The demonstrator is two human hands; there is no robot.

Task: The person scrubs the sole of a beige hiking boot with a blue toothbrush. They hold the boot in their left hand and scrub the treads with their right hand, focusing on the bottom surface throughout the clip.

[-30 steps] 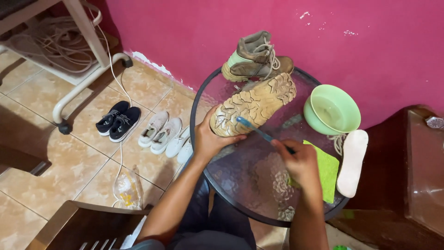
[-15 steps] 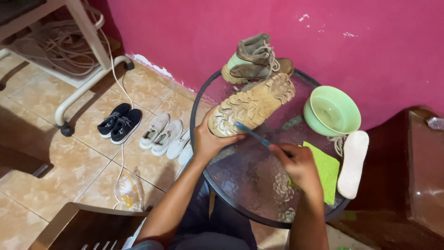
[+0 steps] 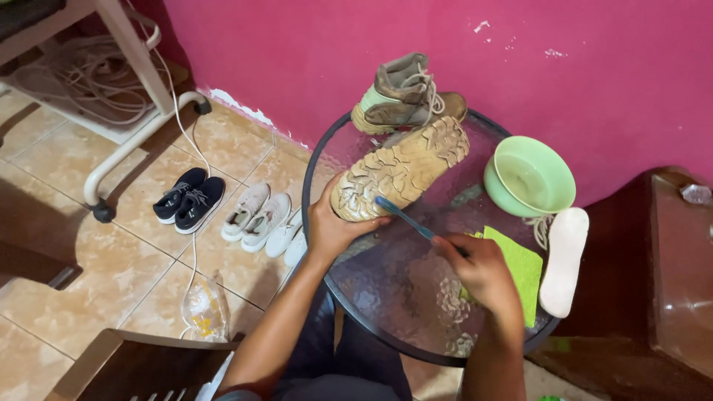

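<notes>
While the left hand [image 3: 332, 226] clasps the upturned boot [image 3: 401, 169] at the worktop's [image 3: 386, 304] near-left edge, the right hand [image 3: 479, 269] pinches a toothbrush [image 3: 405, 217] against its sole.

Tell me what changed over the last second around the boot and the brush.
Little changed. The right hand has slid the blue toothbrush slightly along the muddy sole of the tan boot, near its end by the left hand. That hand still steadies the boot. The second boot, green bowl, green cloth and insole stayed put.
</notes>
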